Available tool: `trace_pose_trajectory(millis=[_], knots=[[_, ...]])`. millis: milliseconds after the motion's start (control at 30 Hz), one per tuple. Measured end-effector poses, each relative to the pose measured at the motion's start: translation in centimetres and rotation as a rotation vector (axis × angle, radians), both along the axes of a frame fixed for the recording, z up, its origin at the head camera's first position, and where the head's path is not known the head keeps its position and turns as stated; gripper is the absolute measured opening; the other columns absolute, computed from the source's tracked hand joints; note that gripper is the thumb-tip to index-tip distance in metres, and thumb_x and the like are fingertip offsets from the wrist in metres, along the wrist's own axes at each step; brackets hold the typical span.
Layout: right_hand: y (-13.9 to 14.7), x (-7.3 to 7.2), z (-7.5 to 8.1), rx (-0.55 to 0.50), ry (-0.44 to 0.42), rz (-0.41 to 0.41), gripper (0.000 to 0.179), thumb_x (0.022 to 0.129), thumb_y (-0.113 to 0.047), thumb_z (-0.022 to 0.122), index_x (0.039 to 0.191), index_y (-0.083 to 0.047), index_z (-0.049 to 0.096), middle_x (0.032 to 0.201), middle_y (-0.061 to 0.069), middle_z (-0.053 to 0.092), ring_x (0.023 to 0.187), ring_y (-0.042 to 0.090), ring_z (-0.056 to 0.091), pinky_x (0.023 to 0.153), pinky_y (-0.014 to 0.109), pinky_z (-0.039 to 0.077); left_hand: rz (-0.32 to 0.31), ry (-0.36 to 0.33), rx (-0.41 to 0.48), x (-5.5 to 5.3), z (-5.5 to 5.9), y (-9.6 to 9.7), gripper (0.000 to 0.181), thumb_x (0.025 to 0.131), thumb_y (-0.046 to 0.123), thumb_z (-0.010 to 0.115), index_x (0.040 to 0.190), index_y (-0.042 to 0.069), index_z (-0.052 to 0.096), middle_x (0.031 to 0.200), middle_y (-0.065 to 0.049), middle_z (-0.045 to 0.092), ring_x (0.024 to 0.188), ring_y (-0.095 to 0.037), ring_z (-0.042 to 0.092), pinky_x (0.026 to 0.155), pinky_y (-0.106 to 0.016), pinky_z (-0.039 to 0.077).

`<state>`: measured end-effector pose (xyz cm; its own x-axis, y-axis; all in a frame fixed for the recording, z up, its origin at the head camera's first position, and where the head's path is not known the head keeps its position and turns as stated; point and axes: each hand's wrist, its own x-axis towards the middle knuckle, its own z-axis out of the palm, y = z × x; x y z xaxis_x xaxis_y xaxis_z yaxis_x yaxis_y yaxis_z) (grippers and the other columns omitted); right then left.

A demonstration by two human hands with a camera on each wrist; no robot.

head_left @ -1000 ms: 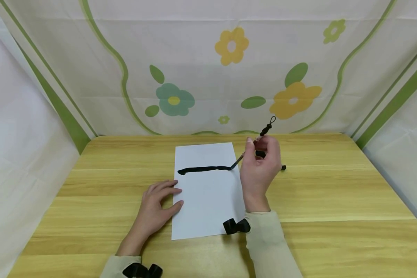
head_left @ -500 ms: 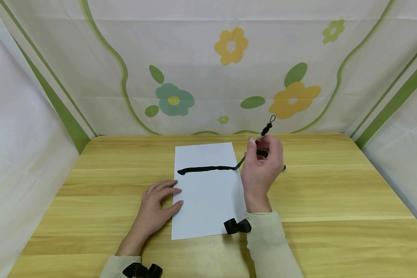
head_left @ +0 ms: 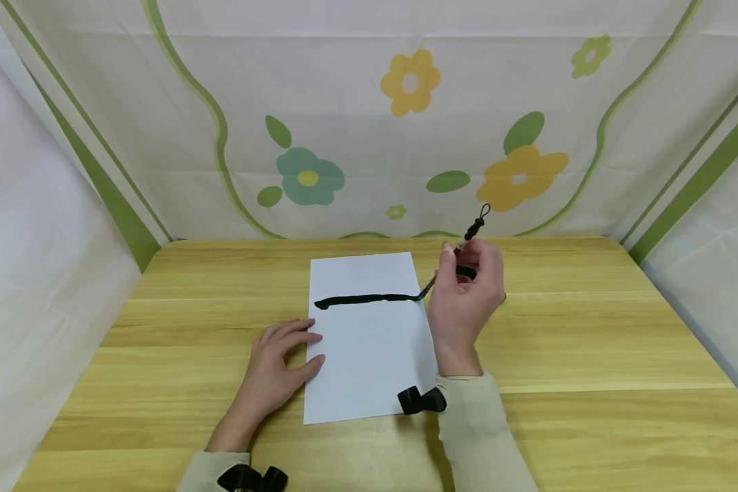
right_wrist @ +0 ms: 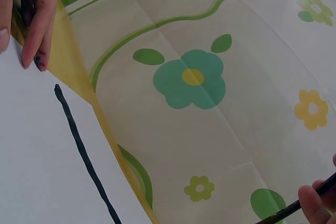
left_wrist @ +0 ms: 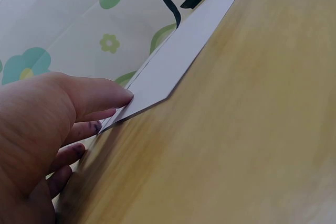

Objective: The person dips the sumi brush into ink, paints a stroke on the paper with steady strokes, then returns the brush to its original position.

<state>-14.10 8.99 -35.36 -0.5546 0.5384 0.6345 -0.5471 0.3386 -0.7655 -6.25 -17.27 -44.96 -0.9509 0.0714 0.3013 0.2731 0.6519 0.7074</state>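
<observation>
My right hand point(head_left: 465, 301) pinches a dark-handled writing brush point(head_left: 427, 285) between thumb and fingers, its shaft leaning up to the right with a black cord loop on top. The brush's bent tip meets the right end of a thick black ink stroke point(head_left: 369, 298), close to the edge of a white sheet of paper point(head_left: 369, 369). That stroke runs nearly level across the upper part of the sheet. At the paper's left edge my left hand point(head_left: 275, 369) lies with fingers spread and fingertips on the sheet; in the left wrist view its thumb point(left_wrist: 113, 95) touches the paper.
Behind my right hand lies a black object point(head_left: 465, 272), mostly hidden. The wooden table point(head_left: 590, 328) ends at a white curtain point(head_left: 357, 82) with printed flowers. Black wrist cameras point(head_left: 421, 400) sit at both cuffs.
My right hand has moved slightly right with the brush, and the ink stroke now reaches a little farther toward the paper's right edge. My left hand has stayed in place.
</observation>
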Motion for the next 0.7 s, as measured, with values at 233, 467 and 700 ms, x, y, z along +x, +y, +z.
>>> trace_pose_trajectory(millis=[233, 467, 700], knots=[[0.03, -0.03, 0.02, 0.001, 0.010, -0.006, 0.018, 0.101, -0.009, 0.073, 0.104, 0.008, 0.066, 0.093, 0.016, 0.064, 0.073, 0.005, 0.065, 0.061, 0.016, 0.053, 0.000, -0.002, -0.005, -0.04, 0.01, 0.00, 0.028, 0.088, 0.013, 0.088, 0.115, 0.016, 0.083, 0.145, -0.007, 0.071, 0.138, -0.036, 0.055, 0.111, -0.061, 0.029], [0.09, -0.11, -0.01, 0.004, 0.010, -0.010, 0.018, 0.101, -0.009, 0.073, 0.105, 0.008, 0.066, 0.093, 0.016, 0.064, 0.072, 0.005, 0.064, 0.060, 0.018, 0.053, 0.001, -0.001, -0.003, -0.11, -0.11, -0.04, 0.028, 0.088, 0.013, 0.089, 0.115, 0.017, 0.082, 0.145, -0.006, 0.071, 0.138, -0.036, 0.054, 0.111, -0.060, 0.029], [0.31, -0.12, 0.04, -0.008, 0.020, -0.008, 0.019, 0.101, -0.009, 0.073, 0.104, 0.008, 0.066, 0.091, 0.008, 0.064, 0.069, 0.005, 0.064, 0.059, 0.018, 0.053, -0.001, 0.000, 0.002, -0.20, -0.11, -0.04, 0.028, 0.088, 0.013, 0.089, 0.115, 0.016, 0.083, 0.145, -0.007, 0.071, 0.139, -0.036, 0.054, 0.111, -0.061, 0.028]])
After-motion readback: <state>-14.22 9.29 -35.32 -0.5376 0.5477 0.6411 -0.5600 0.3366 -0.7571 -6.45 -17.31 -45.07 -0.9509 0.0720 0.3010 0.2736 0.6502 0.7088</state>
